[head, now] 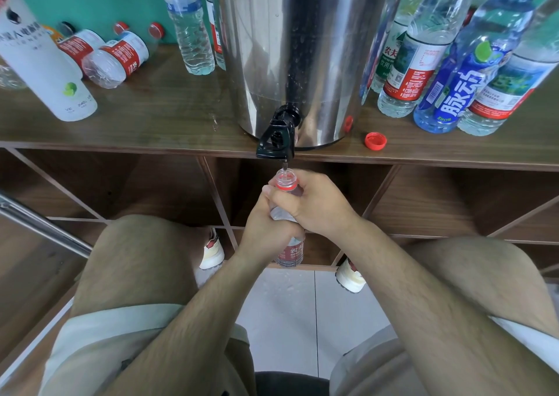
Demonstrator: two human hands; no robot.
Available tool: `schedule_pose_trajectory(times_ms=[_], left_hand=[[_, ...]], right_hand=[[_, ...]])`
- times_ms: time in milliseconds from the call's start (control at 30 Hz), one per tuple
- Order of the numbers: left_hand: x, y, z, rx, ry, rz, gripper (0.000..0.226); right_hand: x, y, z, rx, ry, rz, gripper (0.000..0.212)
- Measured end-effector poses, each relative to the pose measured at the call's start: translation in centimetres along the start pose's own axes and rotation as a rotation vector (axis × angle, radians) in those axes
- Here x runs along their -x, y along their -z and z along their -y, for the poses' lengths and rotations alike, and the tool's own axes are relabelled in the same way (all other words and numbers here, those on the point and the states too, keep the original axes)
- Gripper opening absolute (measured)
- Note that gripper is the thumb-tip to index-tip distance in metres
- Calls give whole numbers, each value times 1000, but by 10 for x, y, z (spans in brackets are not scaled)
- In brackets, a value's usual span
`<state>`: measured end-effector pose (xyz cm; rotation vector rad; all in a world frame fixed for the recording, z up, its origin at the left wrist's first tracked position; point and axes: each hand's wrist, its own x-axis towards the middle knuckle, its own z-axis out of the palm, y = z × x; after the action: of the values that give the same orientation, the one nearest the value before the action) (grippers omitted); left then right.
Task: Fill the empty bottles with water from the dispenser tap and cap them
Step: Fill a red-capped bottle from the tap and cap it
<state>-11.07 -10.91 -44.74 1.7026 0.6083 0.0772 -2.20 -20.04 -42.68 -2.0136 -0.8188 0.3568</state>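
A steel water dispenser (302, 48) stands on the wooden shelf top (151, 117), its black tap (276, 137) hanging over the front edge. Directly under the spout I hold an uncapped clear bottle (291, 252) with a red label and red neck ring, its mouth just below the tap. A thin stream runs from the spout into the mouth. My left hand (266, 223) grips the bottle's body from the left. My right hand (314, 202) wraps around its upper part below the neck. A loose red cap (375, 140) lies on the shelf, right of the dispenser.
Several empty red-labelled bottles (118, 57) lie on their sides at the back left, beside a white bottle (45, 63). Several water-filled bottles (447, 72) stand to the right of the dispenser, one with a blue label. Open wooden cubbies (136, 190) sit below the shelf. My knees flank the bottle.
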Motion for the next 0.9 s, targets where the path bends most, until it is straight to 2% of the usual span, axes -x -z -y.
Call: schedule_pose_trajectory(times_ms=[367,700,900], left_hand=[[-1,-2,1,-28,-17,-20,70],[-1,-5,-1,-63,-40,-41,56],[-1,-2,2,-30,-18,-24,69]], right_hand=[[0,0,2,5,-24,3,24],[0,0,1,-4,-19,6,24],[0,0,1,3,-19,9,23]])
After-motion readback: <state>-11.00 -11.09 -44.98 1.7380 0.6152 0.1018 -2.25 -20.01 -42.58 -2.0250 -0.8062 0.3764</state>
